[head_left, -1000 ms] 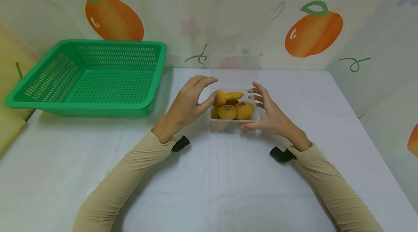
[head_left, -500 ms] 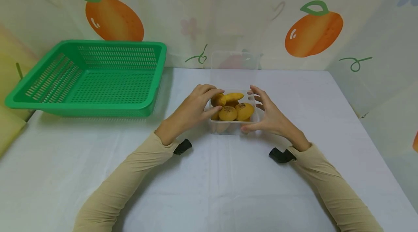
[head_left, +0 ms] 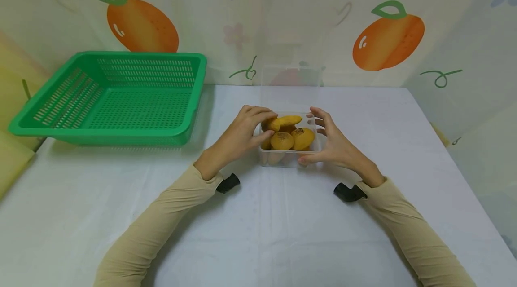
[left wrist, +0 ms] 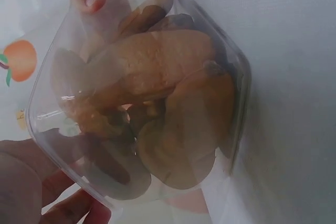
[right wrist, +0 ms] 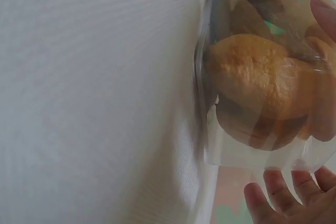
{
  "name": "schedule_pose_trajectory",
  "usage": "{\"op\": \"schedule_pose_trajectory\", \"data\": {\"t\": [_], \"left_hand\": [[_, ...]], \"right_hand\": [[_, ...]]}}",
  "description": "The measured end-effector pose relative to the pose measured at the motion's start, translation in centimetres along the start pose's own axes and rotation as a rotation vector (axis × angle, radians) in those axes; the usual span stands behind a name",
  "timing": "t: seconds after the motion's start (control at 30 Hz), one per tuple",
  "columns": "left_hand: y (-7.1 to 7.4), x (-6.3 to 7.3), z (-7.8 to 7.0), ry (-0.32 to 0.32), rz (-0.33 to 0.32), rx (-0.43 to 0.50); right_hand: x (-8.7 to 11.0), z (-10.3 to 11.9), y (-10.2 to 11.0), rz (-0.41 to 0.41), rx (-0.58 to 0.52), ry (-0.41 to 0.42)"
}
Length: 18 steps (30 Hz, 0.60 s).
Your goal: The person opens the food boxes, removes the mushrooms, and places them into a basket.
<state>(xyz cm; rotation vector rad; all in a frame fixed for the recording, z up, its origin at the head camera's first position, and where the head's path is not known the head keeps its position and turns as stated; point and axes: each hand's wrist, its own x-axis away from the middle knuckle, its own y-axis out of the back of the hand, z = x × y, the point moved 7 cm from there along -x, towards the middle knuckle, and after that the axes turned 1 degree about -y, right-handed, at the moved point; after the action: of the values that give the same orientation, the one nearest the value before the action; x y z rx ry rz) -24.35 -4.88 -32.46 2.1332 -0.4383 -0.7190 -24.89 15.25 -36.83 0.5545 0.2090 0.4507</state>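
Observation:
A clear plastic box (head_left: 282, 159) stands on the table, its see-through lid (head_left: 291, 85) raised at the back. Inside are several yellow bun-like pieces; dark specks top a round bun (head_left: 282, 141) and an oval bun (head_left: 303, 138), and a long piece (head_left: 290, 120) lies behind. My left hand (head_left: 236, 136) reaches over the box's left side and holds the left bun (head_left: 269, 124) between thumb and fingers, partly hiding it. My right hand (head_left: 337, 142) grips the box's right side, thumb in front, with its fingers (right wrist: 281, 192) at the back.
A green basket (head_left: 107, 138) with slotted sides stands at the back left of the white-covered table (head_left: 278, 224). A fruit-printed cloth (head_left: 194, 13) hangs behind. Black pieces (head_left: 228, 183) stick out from the sleeve cuffs.
My left hand has moved down and right over the box, its fingers closing round the left bun. My right hand keeps its hold, and the box shows only a slight shift.

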Motion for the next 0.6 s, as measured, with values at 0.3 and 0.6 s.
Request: {"op": "schedule_pose_trajectory", "data": {"t": [0.3, 0.6], "left_hand": [[0.02, 0.0, -0.02, 0.018, -0.055, -0.002], [0.21, 0.02, -0.32, -0.045, -0.109, -0.013]], "right_hand": [[0.0, 0.08, -0.06, 0.012, -0.024, -0.014], [0.37, 0.1, 0.06, 0.052, -0.048, -0.036]]}}
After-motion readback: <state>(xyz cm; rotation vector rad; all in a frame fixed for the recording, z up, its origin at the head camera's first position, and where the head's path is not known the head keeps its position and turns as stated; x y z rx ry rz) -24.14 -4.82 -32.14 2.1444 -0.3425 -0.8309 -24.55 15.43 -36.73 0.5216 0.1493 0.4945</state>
